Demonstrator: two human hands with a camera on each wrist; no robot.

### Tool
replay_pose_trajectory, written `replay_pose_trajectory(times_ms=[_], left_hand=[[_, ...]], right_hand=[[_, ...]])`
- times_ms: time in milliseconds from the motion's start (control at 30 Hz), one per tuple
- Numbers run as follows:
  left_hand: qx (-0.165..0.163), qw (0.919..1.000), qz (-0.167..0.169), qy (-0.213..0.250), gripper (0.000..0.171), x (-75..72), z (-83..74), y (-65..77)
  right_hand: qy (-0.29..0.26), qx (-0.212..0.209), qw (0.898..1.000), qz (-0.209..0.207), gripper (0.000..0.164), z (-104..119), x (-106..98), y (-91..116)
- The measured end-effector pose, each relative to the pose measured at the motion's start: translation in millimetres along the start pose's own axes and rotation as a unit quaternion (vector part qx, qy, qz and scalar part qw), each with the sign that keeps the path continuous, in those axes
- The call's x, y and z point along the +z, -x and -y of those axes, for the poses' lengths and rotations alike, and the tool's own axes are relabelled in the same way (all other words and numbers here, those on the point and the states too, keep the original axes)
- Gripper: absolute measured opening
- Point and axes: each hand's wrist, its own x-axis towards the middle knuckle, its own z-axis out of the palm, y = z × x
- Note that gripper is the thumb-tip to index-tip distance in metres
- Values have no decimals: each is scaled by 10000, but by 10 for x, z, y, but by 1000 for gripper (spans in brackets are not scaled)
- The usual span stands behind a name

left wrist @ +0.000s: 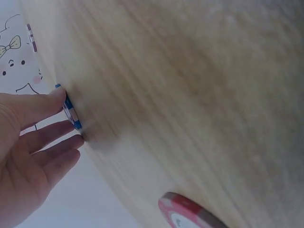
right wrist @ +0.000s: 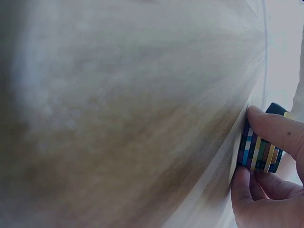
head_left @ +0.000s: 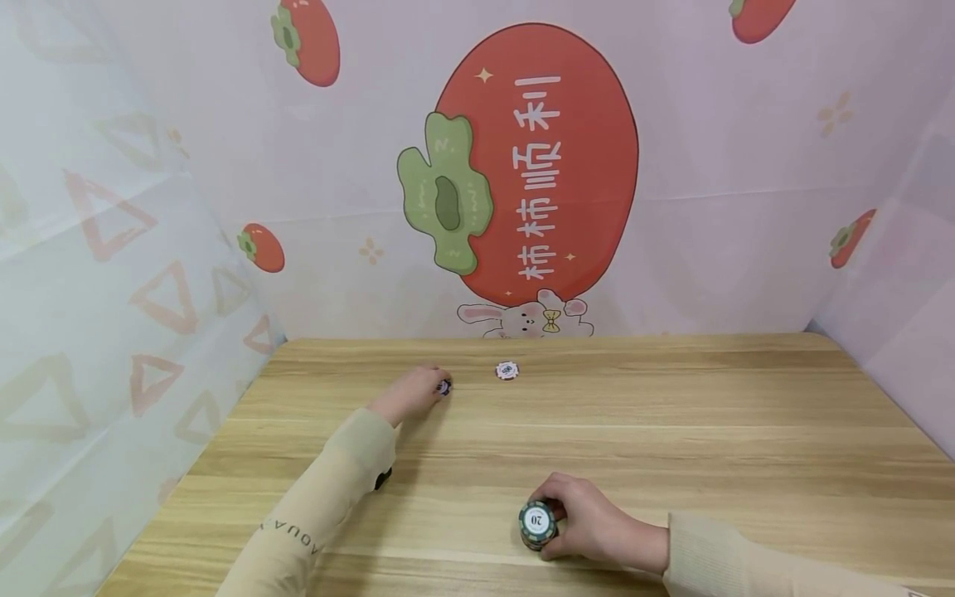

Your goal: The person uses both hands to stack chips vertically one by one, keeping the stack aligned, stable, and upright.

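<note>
Far out on the left side of the table, my left hand has its thumb and fingertips on opposite edges of a blue-and-white poker chip. The chip lies at the wood surface, partly covered by the fingers in the head view. Near the front, right of centre, my right hand grips a stack of poker chips from the side. A green chip marked 20 tops that stack. Multicoloured edges show between thumb and fingers in the right wrist view.
A white chip with dark edge marks lies near the table's back edge, right of the left hand. At the bottom of the left wrist view is a red chip. The wooden table meets a printed cloth backdrop.
</note>
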Motion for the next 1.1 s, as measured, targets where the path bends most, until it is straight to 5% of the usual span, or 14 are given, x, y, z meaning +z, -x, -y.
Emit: replay_pose_trajectory(times_ms=[200, 533, 767, 1100], left_hand=[[-28, 9999, -62, -86, 20, 12, -3, -20], [-703, 9971, -231, 175, 16, -44, -93, -40], [-432, 9965, -709, 50, 10, -73, -157, -4], [127, 9964, -839, 25, 8, -106, -333, 167]], right_hand=[[-16, 2, 10000, 25, 43, 4, 4, 2], [13, -45, 10000, -20, 43, -2, 9, 3], [-13, -29, 10000, -9, 43, -7, 3, 14], [32, -66, 10000, -24, 42, -14, 7, 7]])
